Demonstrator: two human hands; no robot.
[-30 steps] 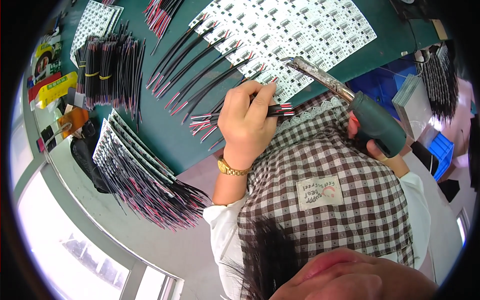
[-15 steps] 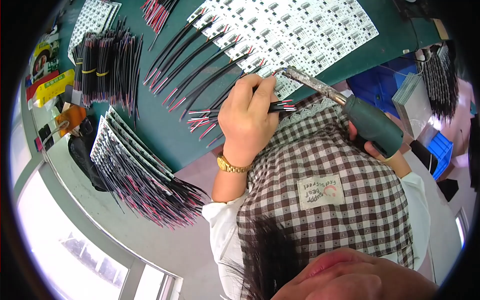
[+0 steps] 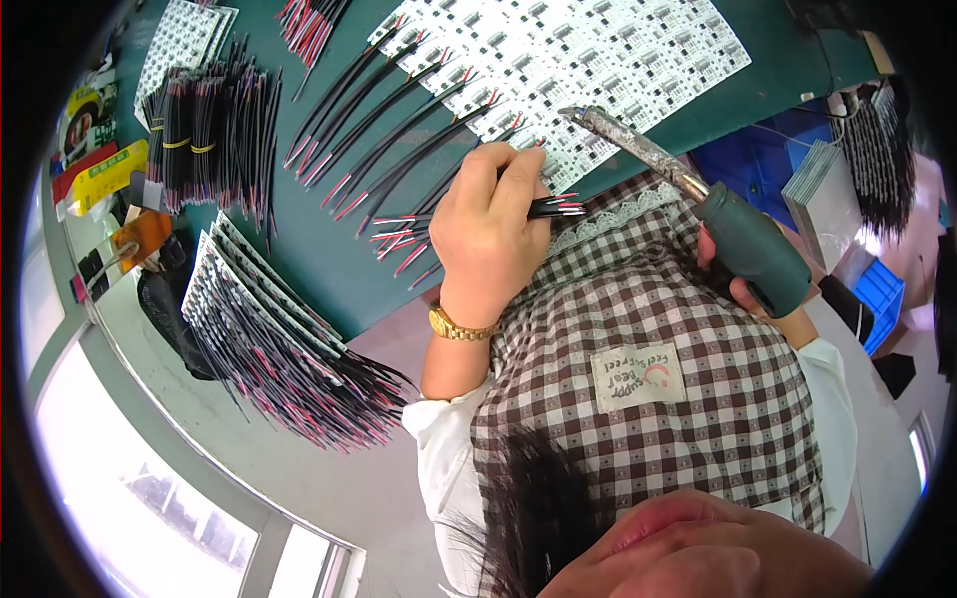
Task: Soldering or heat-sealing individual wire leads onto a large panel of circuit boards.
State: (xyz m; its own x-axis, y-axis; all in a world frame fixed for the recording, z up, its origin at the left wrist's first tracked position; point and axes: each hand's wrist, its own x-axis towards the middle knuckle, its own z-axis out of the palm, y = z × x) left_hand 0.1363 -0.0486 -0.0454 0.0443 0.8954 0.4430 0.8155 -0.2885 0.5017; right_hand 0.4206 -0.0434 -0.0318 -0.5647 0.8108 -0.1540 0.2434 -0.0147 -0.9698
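My left hand [image 3: 491, 219] is closed around a small bundle of black wires [image 3: 554, 207] with red and white tips, at the near edge of a white circuit board panel [image 3: 638, 70]. Its fingertips are partly hidden behind the knuckles. In my right hand [image 3: 743, 289] is a soldering iron [image 3: 753, 249] with a dark green handle and a stained metal barrel. The iron's bent tip hovers over or rests on the panel, to the right of my left fingers; which of the two I cannot tell. Several black wires [image 3: 399, 130] fan out from the panel's left edge.
Banded wire bundles [image 3: 204, 140] lie on the green table [image 3: 329, 249] at the left. Wired panels [image 3: 269, 309] hang over its near left edge. More boards [image 3: 179, 50] and red-tipped wires [image 3: 309, 30] lie farther back. A blue crate [image 3: 877, 304] and hanging wires [image 3: 879, 159] are at the right.
The soldering iron's tip has moved up and away from my left fingertips, farther over the panel. My left hand has shifted slightly left, still holding the wires.
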